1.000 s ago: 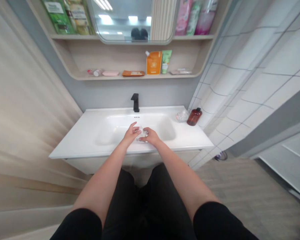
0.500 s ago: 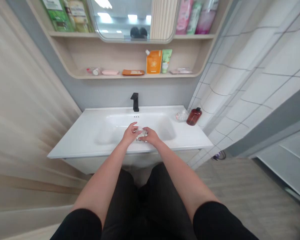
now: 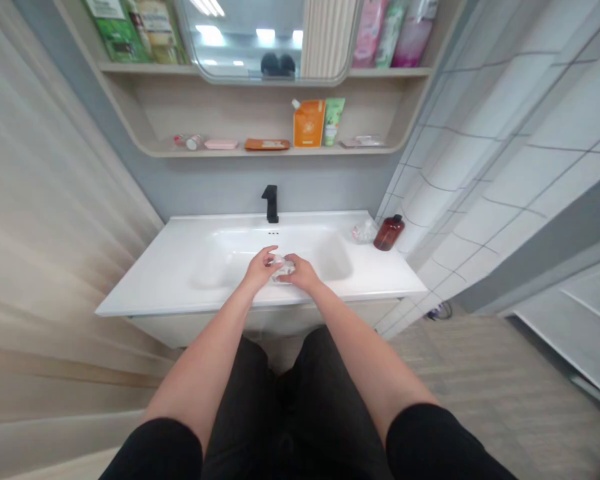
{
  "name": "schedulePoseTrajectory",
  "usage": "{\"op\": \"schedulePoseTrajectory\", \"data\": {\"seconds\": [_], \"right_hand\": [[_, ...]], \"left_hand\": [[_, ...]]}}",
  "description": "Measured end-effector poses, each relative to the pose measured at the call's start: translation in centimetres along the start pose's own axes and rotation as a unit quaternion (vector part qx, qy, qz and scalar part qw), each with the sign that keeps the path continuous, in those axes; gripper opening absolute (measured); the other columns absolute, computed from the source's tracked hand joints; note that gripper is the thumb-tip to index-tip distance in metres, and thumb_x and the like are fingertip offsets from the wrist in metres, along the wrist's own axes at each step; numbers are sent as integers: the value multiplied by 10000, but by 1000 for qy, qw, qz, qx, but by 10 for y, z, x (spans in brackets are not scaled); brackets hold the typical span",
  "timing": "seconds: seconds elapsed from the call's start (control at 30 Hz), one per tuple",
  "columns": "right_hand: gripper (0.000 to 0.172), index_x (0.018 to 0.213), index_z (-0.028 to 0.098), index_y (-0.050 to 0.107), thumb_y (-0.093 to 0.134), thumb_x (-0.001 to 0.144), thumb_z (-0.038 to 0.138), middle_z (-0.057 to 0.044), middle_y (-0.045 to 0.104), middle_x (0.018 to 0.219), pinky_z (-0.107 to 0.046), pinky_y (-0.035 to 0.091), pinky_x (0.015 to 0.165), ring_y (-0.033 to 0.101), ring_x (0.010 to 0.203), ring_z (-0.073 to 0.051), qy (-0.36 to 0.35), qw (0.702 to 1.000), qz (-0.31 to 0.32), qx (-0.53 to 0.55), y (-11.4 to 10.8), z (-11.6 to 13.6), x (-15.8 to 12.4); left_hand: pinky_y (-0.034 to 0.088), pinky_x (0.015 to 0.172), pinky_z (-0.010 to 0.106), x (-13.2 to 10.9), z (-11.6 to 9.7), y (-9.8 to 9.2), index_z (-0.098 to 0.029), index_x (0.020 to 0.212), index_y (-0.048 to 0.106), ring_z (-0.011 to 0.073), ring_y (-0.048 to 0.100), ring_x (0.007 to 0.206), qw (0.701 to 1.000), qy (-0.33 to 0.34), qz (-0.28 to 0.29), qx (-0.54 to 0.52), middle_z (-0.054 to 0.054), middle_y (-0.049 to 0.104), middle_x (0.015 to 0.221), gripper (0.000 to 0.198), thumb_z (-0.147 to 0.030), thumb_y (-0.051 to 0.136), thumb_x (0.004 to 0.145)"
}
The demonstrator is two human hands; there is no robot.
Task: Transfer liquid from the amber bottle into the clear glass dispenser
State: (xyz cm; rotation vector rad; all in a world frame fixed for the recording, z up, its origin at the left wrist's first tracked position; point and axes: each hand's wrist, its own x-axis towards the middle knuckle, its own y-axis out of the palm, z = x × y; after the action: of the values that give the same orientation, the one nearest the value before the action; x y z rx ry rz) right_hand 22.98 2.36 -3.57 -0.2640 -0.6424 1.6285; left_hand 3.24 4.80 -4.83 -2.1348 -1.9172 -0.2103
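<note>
Over the front part of the white sink (image 3: 330,257), both hands are on a small clear bottle-like container (image 3: 283,269) with a whitish top. My right hand (image 3: 301,272) wraps round its right side. On its left, my left hand (image 3: 261,268) pinches at the whitish top with thumb and fingers. The exact kind of the container is too small to make out. Behind the hands, a black faucet (image 3: 271,204) stands at the back rim of the sink.
On the right of the counter (image 3: 145,280) stand a brown bottle (image 3: 389,233) and a clear container (image 3: 364,232). Above, a wall shelf (image 3: 220,110) holds an orange pouch (image 3: 309,124), a green tube (image 3: 334,121) and several bottles round a mirror (image 3: 275,40). A curtain (image 3: 55,200) hangs at left.
The fingers of my left hand have shifted slightly at the container's top. Otherwise both hands stay in place on it.
</note>
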Motion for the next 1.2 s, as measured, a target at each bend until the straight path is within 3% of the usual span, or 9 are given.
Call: {"op": "schedulePoseTrajectory", "data": {"seconds": [0.13, 0.23, 0.4, 0.5, 0.67, 0.83, 0.93, 1.1, 1.2], "right_hand": [[732, 1253, 257, 739, 1041, 632, 500, -63, 807, 1245, -422, 572, 1009, 752, 1122, -309, 8, 1000, 3, 24, -3, 1, 0], [701, 1217, 259, 735, 1037, 629, 493, -58, 810, 1218, -412, 576, 990, 751, 1077, -293, 16, 999, -13, 32, -3, 5, -3], [707, 1260, 273, 709, 997, 672, 540, -90, 801, 1251, -464, 585, 1041, 747, 1155, -350, 40, 986, -160, 1, -15, 13, -18], [699, 1251, 252, 703, 951, 699, 602, -109, 804, 1233, -487, 585, 1053, 751, 1148, -371, 56, 972, -229, -17, -48, 7, -31], [707, 1195, 213, 710, 901, 709, 689, -157, 823, 1137, -499, 598, 1003, 766, 1086, -395, 148, 923, -349, -72, -139, -27, -50], [722, 1219, 188, 699, 928, 677, 607, -233, 801, 1256, -539, 579, 1085, 748, 1234, -438, 223, 881, -399, -121, -199, -67, -61], [727, 1225, 184, 690, 928, 674, 596, -242, 790, 1271, -536, 574, 1099, 741, 1236, -426, 232, 876, -403, -124, -205, -88, -62], [845, 1360, 181, 638, 884, 728, 685, -236, 748, 1342, -538, 539, 1146, 707, 1279, -405, 211, 878, -409, -134, -198, -102, -62], [864, 1436, 148, 594, 732, 851, 769, -251, 707, 1382, -562, 494, 1195, 672, 1323, -405, 172, 868, -452, -117, -207, -100, -60]], "left_hand": [[589, 1017, 445, -1, -5, -2, -211, 1498, 655, 257, 758, 1000, 999, -15, 26, -14, 66, 800, 1045, 798, -415, 903, 767], [575, 1083, 472, 1, -3, -5, -235, 1538, 606, 285, 752, 1161, 999, -1, 23, -45, 109, 790, 1245, 851, -390, 880, 748], [601, 993, 447, 6, 2, -7, -253, 1445, 643, 278, 736, 1181, 997, -51, -46, -35, 135, 721, 1412, 652, -398, 753, 820], [604, 910, 411, 8, 2, -4, -247, 1377, 677, 251, 729, 1084, 996, -70, -62, 3, 126, 739, 1362, 546, -423, 741, 864], [604, 880, 400, 6, -1, 0, -253, 1221, 749, 230, 718, 972, 996, -64, -60, 36, 98, 770, 1289, 408, -403, 792, 844], [594, 926, 439, 3, -6, -1, -248, 1099, 795, 261, 719, 901, 993, -67, -56, 83, 63, 765, 975, 285, -389, 791, 851], [585, 952, 448, 2, -8, -2, -253, 1085, 800, 267, 720, 897, 991, -62, -60, 98, 55, 757, 918, 262, -372, 785, 851], [577, 958, 436, 1, -9, -1, -273, 1114, 778, 250, 721, 924, 992, -46, -52, 106, 61, 798, 1147, 279, -368, 773, 851], [576, 953, 431, 0, -9, -1, -278, 1121, 768, 247, 719, 926, 992, -46, -47, 107, 64, 790, 1215, 284, -360, 777, 849]]}}
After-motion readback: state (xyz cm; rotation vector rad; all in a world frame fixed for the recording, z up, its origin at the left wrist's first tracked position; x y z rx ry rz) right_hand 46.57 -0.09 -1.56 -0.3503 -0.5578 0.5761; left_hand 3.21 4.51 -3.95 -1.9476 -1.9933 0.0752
